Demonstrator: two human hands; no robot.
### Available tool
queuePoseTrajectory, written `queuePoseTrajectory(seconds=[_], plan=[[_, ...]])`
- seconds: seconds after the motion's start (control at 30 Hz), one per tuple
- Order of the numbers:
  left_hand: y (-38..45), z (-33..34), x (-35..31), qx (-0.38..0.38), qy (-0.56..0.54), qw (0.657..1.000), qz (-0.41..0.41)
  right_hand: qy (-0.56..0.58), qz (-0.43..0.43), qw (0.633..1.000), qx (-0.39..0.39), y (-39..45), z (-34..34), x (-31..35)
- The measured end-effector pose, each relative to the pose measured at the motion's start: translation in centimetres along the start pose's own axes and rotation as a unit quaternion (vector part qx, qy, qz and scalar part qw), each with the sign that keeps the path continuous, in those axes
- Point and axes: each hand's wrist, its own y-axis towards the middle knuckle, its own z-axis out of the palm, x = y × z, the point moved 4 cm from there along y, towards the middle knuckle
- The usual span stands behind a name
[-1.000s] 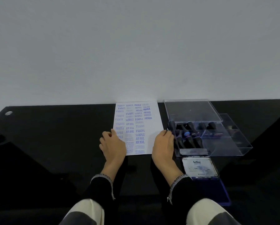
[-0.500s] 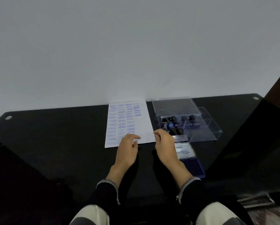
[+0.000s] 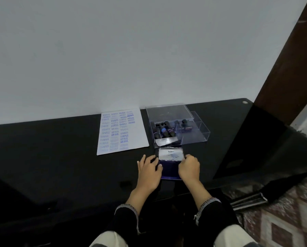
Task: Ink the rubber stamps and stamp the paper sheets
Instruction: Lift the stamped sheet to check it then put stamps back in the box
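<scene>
We've got the ink pad (image 3: 170, 164) at our twelve o'clock, left hand (image 3: 149, 171) steadying its side, fingers relaxed; right hand (image 3: 189, 167) grips its edge, likely repositioning. Paper sheet (image 3: 122, 131) lies at eleven.

The surface (image 3: 51, 157) is glossy black. The paper sheet (image 3: 122, 131) is white with rows of blue stamped words. The stamp box (image 3: 193, 132) is clear, its stamps (image 3: 164, 131) black. The ink pad (image 3: 170, 163) is dark blue with a white label. The sleeves (image 3: 126, 216) are black with speckled white cuffs. At far right, the floor (image 3: 282, 223) shows a brown and cream diamond pattern.
</scene>
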Motion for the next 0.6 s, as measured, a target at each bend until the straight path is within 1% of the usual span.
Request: queuePoseTrajectory(seconds=[0.07, 0.13, 0.2, 0.3, 0.4, 0.47, 0.53, 0.6], plan=[[-0.4, -1.0, 0.5, -0.056, -0.073, 0.996, -0.015, 0.038, -0.002, 0.999, 0.016, -0.6, 0.4, 0.4], [-1.0, -2.6, 1.4, -0.107, -0.148, 0.982, -0.035, 0.078, -0.005, 0.997, 0.031, -1.5, 0.7, 1.4], [-1.6, -4.5, 2.2, -0.15, -0.194, 0.968, -0.048, 0.121, -0.018, 0.991, 0.049, -2.2, 1.8, 2.7], [-2.5, -7.3, 3.5, -0.184, -0.245, 0.95, -0.065, 0.19, -0.027, 0.978, 0.087, -3.0, 4.0, 4.7], [-2.4, -9.5, 5.7, -0.167, -0.293, 0.937, -0.092, 0.24, -0.016, 0.963, 0.124, -3.2, 5.8, 6.5], [-1.8, -10.6, 7.3, -0.117, -0.346, 0.924, -0.115, 0.279, 0.001, 0.948, 0.153, -2.8, 6.9, 7.3], [-1.4, -11.5, 8.1, -0.055, -0.402, 0.903, -0.141, 0.318, 0.008, 0.932, 0.177, -1.9, 7.6, 8.1], [-0.9, -12.2, 8.8, -0.021, -0.445, 0.881, -0.159, 0.345, 0.0, 0.918, 0.197, -1.0, 7.9, 9.1]])
